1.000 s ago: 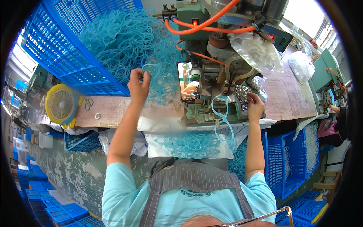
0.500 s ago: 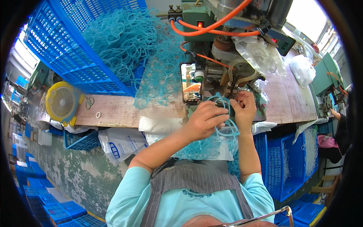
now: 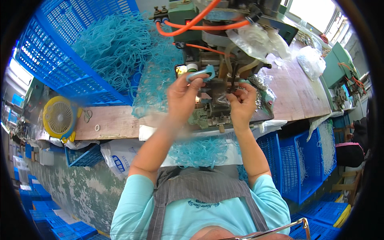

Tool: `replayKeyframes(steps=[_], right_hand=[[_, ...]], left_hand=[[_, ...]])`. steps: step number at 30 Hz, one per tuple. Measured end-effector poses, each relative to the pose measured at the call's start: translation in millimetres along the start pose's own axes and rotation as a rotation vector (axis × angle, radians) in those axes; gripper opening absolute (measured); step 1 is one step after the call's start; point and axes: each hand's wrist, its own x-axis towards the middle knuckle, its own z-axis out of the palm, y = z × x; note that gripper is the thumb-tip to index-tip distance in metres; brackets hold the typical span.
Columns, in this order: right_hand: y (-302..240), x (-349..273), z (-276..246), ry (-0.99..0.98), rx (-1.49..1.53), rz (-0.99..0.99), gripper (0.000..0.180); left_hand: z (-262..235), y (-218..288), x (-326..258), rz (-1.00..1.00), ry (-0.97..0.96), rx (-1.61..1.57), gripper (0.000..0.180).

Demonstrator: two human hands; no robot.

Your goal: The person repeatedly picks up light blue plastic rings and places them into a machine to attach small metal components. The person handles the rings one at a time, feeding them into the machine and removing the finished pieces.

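Observation:
A light-blue, soft-looking looped frame (image 3: 203, 74) is gripped between the thumb and fingers of my left hand (image 3: 182, 98), raised in front of the machine. My right hand (image 3: 243, 102) is closed in a pinch beside the metal fixture (image 3: 219, 98) of the green bench machine (image 3: 182, 18); what its fingertips hold, if anything, is too small to make out. Between my forearms, a heap of similar blue frames (image 3: 198, 152) lies on white sheeting over my lap. More of them form a large pile (image 3: 116, 50) spilling from the blue crate (image 3: 86, 82) onto the table.
Orange hoses (image 3: 188, 28) arch over the machine. A yellow fan (image 3: 60, 119), scissors (image 3: 87, 115) and a white ring (image 3: 97, 128) are at the table's left. Small metal parts (image 3: 261, 96) lie right of the fixture. Blue crates (image 3: 294, 168) stand below right, and a person (image 3: 356, 140) sits beyond.
My hands have moved apart. The left has gone up and left with the blue frame, while the right has let go of it and stays beside the fixture. The view has shifted slightly.

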Motion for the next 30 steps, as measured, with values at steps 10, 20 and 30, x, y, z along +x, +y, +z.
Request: replayKeyframes(steps=[10, 20, 30], right_hand=[[37, 38, -64, 0.044, -0.493, -0.332, 0.027], [106, 44, -133, -0.175, -1.286, -0.522, 0.016], [109, 41, -126, 0.04, -0.953, -0.356, 0.007]], left_hand=[[14, -26, -36, 0.689, -0.555, 0.181, 0.022], [17, -29, -38, 0.707, -0.523, 0.113, 0.029], [-25, -64, -30, 0.76, -0.256, 0.501, 0.034]])
